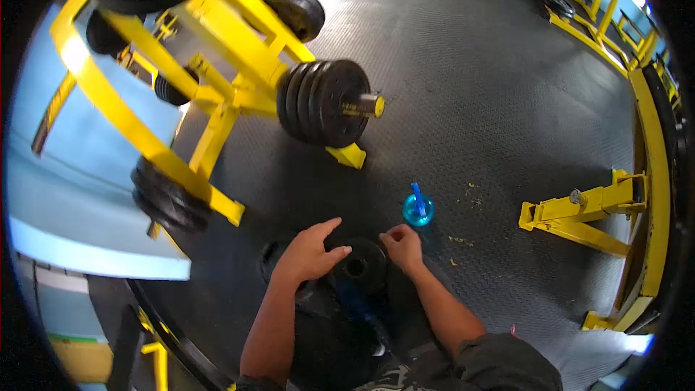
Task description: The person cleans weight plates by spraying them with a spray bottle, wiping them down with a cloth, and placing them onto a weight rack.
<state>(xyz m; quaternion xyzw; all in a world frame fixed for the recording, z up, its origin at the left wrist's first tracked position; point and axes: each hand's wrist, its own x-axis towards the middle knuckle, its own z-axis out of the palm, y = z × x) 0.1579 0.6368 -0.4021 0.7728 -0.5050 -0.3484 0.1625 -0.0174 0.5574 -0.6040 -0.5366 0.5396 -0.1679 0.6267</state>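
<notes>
A black weight plate [371, 255] with a round centre hole lies low in front of me, between my hands. My left hand [311, 252] is at its left side, thumb and fingers spread apart, holding nothing visible. On the right, my right hand [403, 247] is beside the plate's rim with its fingers curled in; whatever is in them, if anything, is too small to tell. Dark blue material [355, 303] lies at the plate's near edge, its kind unclear. Just beyond my right hand stands a translucent blue bottle [418, 211] with a blue top.
A yellow plate rack [217, 123] loaded with black plates [340, 105] rises at the left. Another dark round object [269, 257] lies left of my left hand. A yellow machine frame [586, 210] stands at the right. Yellowish crumbs [460, 241] lie on the black textured floor [463, 123].
</notes>
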